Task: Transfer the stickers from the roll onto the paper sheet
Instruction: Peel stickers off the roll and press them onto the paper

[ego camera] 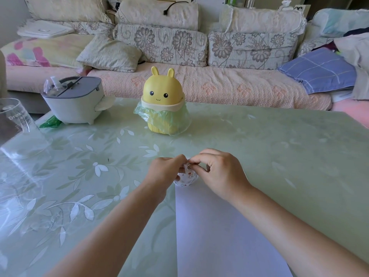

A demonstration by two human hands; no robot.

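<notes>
Just below the centre of the frame, the left hand [166, 170] curls around the sticker roll [187, 176] at the top edge of the paper sheet [219, 236], while the right hand [217, 172] pinches the roll's loose end between thumb and forefinger.

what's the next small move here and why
Probably peel a sticker free with the right hand and bring it down onto the sheet. The left hand grips the roll at the sheet's far edge, the right fingers pinch at the roll's top, and the visible sheet is bare.
</notes>
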